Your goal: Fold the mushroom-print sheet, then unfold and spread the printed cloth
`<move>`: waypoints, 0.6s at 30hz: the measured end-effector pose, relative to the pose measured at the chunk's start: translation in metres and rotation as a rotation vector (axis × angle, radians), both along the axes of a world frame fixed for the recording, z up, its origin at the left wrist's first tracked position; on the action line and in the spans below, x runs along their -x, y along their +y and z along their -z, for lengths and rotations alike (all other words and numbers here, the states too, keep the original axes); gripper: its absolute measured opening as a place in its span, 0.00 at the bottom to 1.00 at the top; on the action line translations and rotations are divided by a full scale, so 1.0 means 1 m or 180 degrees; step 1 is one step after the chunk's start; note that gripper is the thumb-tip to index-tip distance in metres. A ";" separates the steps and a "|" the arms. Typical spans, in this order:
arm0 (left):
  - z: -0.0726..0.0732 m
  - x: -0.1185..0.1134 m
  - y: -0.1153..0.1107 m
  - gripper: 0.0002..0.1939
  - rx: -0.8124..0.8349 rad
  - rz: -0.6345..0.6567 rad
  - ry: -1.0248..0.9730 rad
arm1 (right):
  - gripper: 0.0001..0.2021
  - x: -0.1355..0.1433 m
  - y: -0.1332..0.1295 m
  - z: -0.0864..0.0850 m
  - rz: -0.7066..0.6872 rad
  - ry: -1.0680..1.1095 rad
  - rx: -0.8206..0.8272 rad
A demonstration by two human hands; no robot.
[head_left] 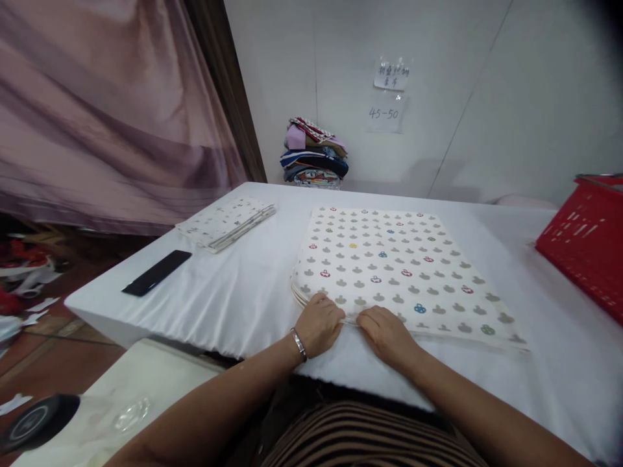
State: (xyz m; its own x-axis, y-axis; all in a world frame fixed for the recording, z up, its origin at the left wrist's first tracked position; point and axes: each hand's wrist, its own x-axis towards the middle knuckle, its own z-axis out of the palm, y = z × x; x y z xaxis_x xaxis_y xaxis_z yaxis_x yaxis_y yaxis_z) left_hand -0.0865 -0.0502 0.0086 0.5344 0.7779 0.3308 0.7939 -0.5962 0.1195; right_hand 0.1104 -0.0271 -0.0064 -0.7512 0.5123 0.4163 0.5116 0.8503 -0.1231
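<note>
A white cloth (384,272) printed with grey and coloured mushroom-like shapes lies folded in layers on the white-covered table (233,292). Both hands grip its near edge, a short gap apart. My left hand (318,324), below a silver bracelet, is closed on the edge close to the rounded left corner, where several layers show. With fingers curled over the same edge, my right hand (387,334) is closed just to the right of it. The thumbs are mostly hidden. The far part of the cloth lies flat, and its right corner reaches out along the table front.
A second folded printed cloth (226,220) lies at the far left, with a black phone (158,272) nearer the edge. Folded fabrics (315,155) are stacked by the wall. At right stands a red plastic basket (588,240). A pale surface (141,389) sits below the table at left.
</note>
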 end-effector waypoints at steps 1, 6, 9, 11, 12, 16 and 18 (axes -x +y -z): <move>0.000 0.000 0.000 0.07 0.0029 -0.0014 -0.0011 | 0.09 0.000 0.000 0.000 0.0029 -0.0027 -0.0006; -0.001 0.000 0.002 0.09 0.0152 0.0086 0.0043 | 0.08 0.002 0.001 0.003 0.0122 -0.0161 -0.0111; -0.001 0.000 0.003 0.09 0.0162 0.0092 0.0025 | 0.09 0.002 0.002 0.003 0.0108 -0.0226 -0.0250; -0.003 0.000 0.002 0.09 0.0156 0.0066 -0.0017 | 0.10 0.002 0.002 0.001 0.0128 -0.0222 -0.0280; -0.004 0.000 0.000 0.09 0.0146 0.0032 -0.0068 | 0.10 0.002 0.002 0.001 0.0150 -0.0208 -0.0273; -0.005 -0.002 -0.019 0.10 0.0162 -0.0279 -0.0693 | 0.09 0.002 0.001 0.001 0.0201 -0.0191 -0.0203; -0.002 -0.009 -0.033 0.09 0.0530 -0.0549 -0.1382 | 0.09 0.001 0.001 0.002 0.0182 -0.0180 -0.0166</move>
